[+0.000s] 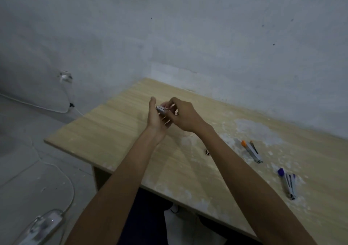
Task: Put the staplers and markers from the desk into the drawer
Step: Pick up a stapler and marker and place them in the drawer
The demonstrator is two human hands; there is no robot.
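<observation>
Above the desk point(105, 129) | both hands, left point(157, 116), right point(183, 115), grip one stapler point(161, 109) between them

Both bare forearms stretched forward from the near edge, converging toward the far middle. Left hand point(157, 115) turned palm-up and slightly inward, thumb raised at the far side, fingers loosely cupped. Right hand point(181, 115) arched over from the right, back of the hand upward, wrist bent, fingertips point(169, 106) pinched down into the left palm. Hands touching, closed together around a small grey item point(161, 109).
</observation>
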